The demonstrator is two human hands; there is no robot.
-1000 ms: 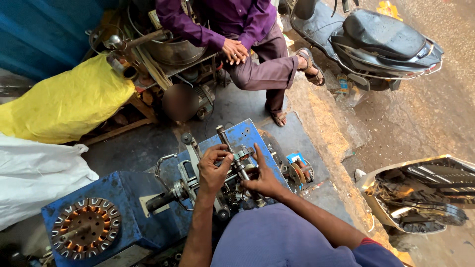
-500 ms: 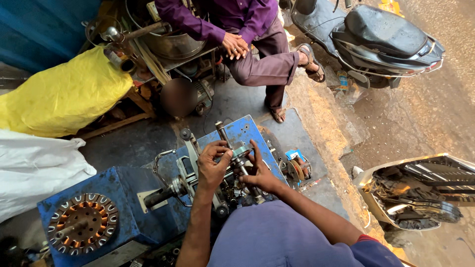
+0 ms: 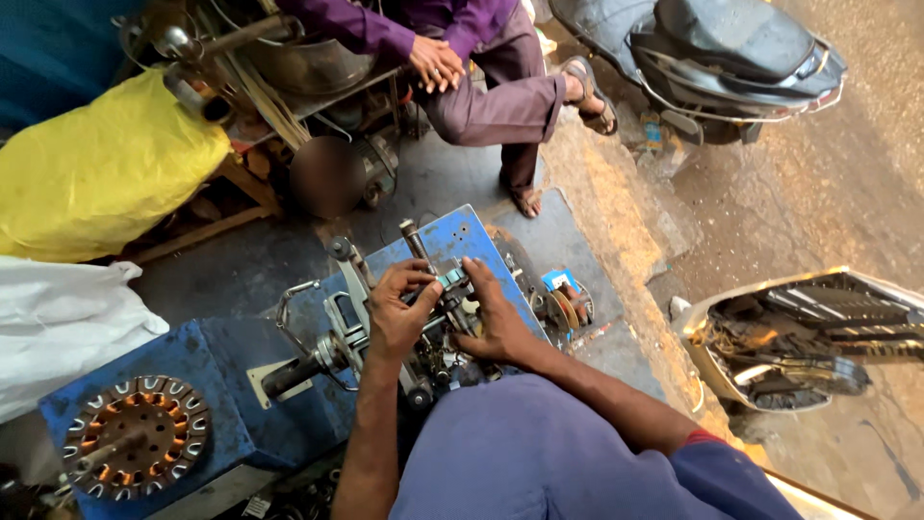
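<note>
A blue metal winding machine [image 3: 452,236] with a crank handle [image 3: 289,376] stands on a blue bench in front of me. My left hand [image 3: 397,313] pinches a small metal part [image 3: 450,280] at the machine's middle, thumb and fingers closed on it. My right hand [image 3: 493,313] rests just right of it, fingers touching the same part and the spindle. What lies under the palms is hidden.
A round motor stator with copper windings [image 3: 135,438] lies at the bench's left end. A yellow sack [image 3: 96,173] and a white sack [image 3: 58,318] sit left. A seated person in purple [image 3: 481,87] is ahead. Parked scooters [image 3: 731,58] stand right.
The view has shifted slightly and come nearer. Both hands have stayed at the machine's middle, with the fingers drawn closer together on the small part.
</note>
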